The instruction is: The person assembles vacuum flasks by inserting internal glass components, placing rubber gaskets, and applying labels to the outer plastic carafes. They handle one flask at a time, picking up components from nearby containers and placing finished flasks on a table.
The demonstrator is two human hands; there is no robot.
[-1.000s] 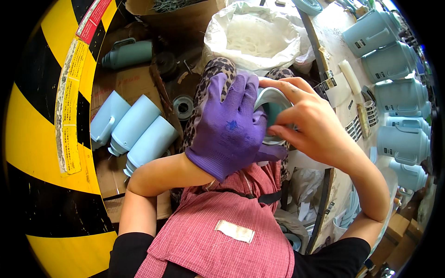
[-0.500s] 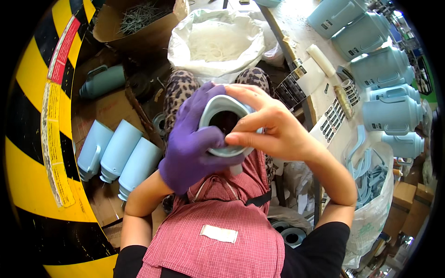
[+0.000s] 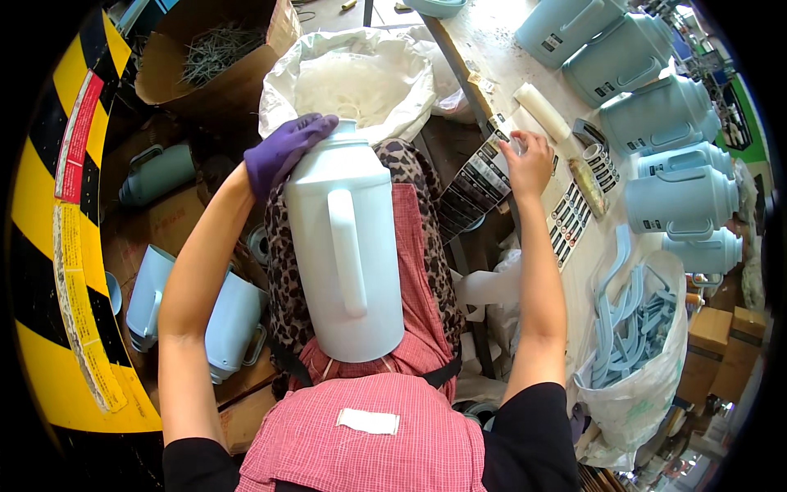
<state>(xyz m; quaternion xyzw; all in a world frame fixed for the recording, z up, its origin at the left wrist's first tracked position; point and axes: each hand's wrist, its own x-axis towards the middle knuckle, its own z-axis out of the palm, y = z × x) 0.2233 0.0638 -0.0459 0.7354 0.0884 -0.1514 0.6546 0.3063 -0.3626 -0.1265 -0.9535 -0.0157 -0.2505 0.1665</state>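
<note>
To our right runs the long white table (image 3: 492, 49), with blue jugs (image 3: 668, 201) standing along its right side. Past our knees sits the big white sack (image 3: 414, 94). Next biggest is the pale blue jug (image 3: 379, 246), which lies on our lap with its neck pointing away and its base by our belly. Just before, both our hands were close together at a jug's mouth. Now they are well apart, and the jug's long handle (image 3: 344, 250) faces up at us. That seems to mean one hand can keep the jug steady while the other works off to the side. Our left hand (image 3: 287, 153), in a purple glove (image 3: 275, 168), is curled around the neck, with its elbow bent out. We cannot see its thumb. Our bare right hand (image 3: 530, 164) reaches out over the table's edge, fingers bent, at the corner of the dark label sheet (image 3: 475, 184). We cannot tell if its fingertips pinch anything. Smallest are the little labels (image 3: 570, 221) near that hand.
</note>
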